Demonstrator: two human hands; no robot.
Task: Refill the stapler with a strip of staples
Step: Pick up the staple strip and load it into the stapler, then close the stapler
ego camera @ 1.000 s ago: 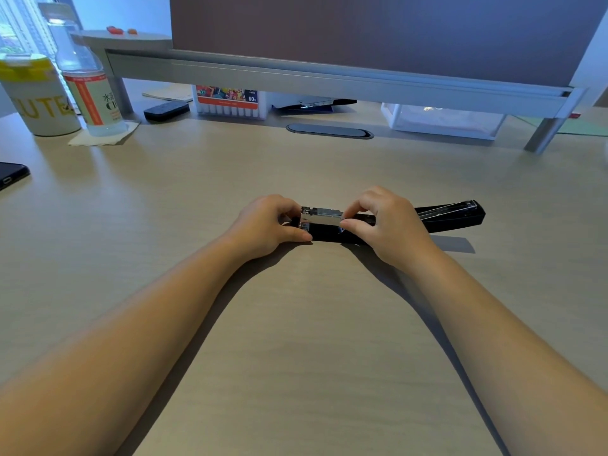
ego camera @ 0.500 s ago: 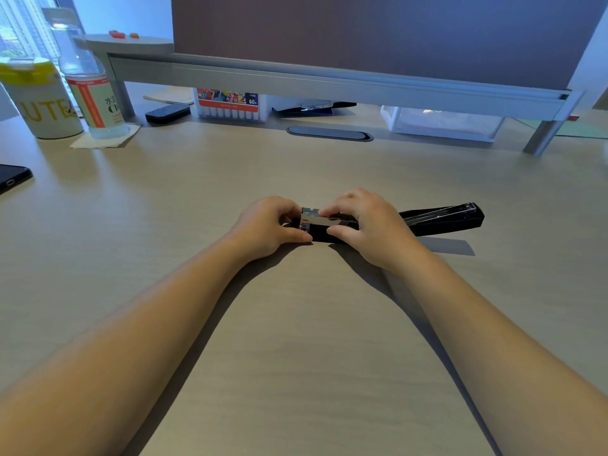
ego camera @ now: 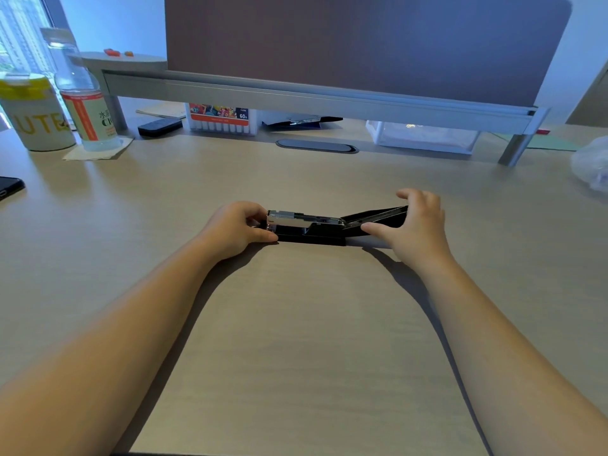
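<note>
The left hand (ego camera: 235,228) pinches the front end of the stapler (ego camera: 309,227), which lies on the desk (ego camera: 296,340) below the cable grommet (ego camera: 317,147). Right of the metal magazine (ego camera: 304,218), the right hand (ego camera: 416,222) cups open-fingered around the flipped-back lid (ego camera: 375,217). Staples seem loaded, though glare hides them; keep the base pinned and swing the lid over until it latches.

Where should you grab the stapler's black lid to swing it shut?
Probably at its free far end, from the right. The lid lies flipped open, hinged near the middle of the stapler, so the tip gives the easiest swing. The right hand is already there, open; the left hand holds the front end steady.
</note>
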